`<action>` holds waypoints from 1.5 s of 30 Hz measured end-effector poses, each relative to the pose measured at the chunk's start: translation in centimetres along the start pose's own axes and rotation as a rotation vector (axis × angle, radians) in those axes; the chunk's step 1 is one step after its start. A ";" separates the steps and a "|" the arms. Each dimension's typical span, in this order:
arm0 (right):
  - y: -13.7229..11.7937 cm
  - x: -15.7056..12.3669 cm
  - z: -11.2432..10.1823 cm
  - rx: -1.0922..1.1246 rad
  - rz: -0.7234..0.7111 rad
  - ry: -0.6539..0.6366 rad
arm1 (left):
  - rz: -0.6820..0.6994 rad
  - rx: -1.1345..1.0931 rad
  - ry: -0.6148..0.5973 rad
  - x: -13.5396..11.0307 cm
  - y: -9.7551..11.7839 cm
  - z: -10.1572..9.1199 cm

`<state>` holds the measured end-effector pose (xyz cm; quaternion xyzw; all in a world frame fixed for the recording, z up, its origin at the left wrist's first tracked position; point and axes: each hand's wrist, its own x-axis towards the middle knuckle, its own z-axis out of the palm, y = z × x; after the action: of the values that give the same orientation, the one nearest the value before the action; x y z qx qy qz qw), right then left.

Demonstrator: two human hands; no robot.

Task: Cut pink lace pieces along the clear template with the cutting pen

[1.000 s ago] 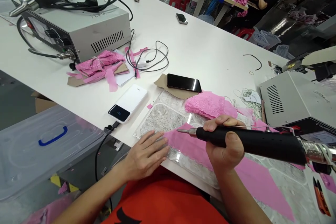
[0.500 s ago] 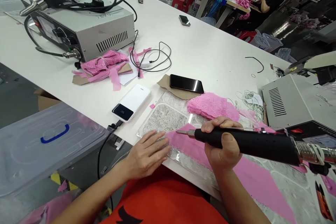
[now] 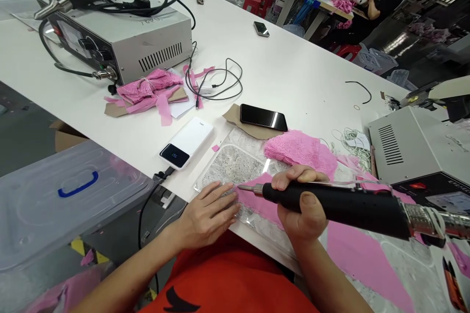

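My right hand [image 3: 303, 205] is wrapped round a thick black handheld tool [image 3: 330, 208] with a slim metal tip and a cable at its rear, like an ultrasonic welding pen. Its tip points left, over the narrow end of a long pink fabric piece [image 3: 367, 259]. Whether the tip touches the cloth, I cannot tell. My left hand [image 3: 209, 212] lies flat with fingers stretched out, its fingertips at the fabric's left end. Beneath the cloth is a clear plastic sheet or lid [image 3: 237, 164] with a speckled surface. Bunched pink lace [image 3: 301, 151] rests just behind.
A white power bank [image 3: 187, 142] and a black phone [image 3: 263, 117] on brown card lie ahead. Grey control boxes stand left [image 3: 121, 44] and right [image 3: 407, 142]. Orange-handled tool [image 3: 453, 283] lies far right. A lidded plastic bin [image 3: 81, 200] is at left. Another person sits far back.
My right hand has moved the black tool to the left, bringing its tip nearer my left fingertips. My left hand stays flat in about the same place.
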<state>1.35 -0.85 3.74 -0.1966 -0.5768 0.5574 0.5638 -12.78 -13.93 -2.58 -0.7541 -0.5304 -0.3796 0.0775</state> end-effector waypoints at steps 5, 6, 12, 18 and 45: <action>0.0 0.1 0.1 -0.020 -0.001 -0.015 | -0.003 0.000 -0.009 0.2 0.0 -0.1; 0.1 0.1 0.2 -0.029 -0.005 -0.015 | -0.002 0.003 -0.013 0.2 0.0 -0.1; 0.1 0.3 0.2 -0.042 -0.023 -0.024 | 0.007 0.000 -0.009 0.1 -0.1 -0.1; -1.0 2.0 -2.3 0.022 -0.031 0.180 | 0.007 -0.020 0.001 0.3 0.0 -0.2; -0.7 2.1 -7.5 -0.028 -0.091 0.350 | 0.022 0.129 -0.355 6.9 -0.9 4.2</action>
<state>7.57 3.93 3.27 -0.2723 -0.4857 0.4807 0.6775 -10.45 -6.32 -1.24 -0.8083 -0.5507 -0.2051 0.0350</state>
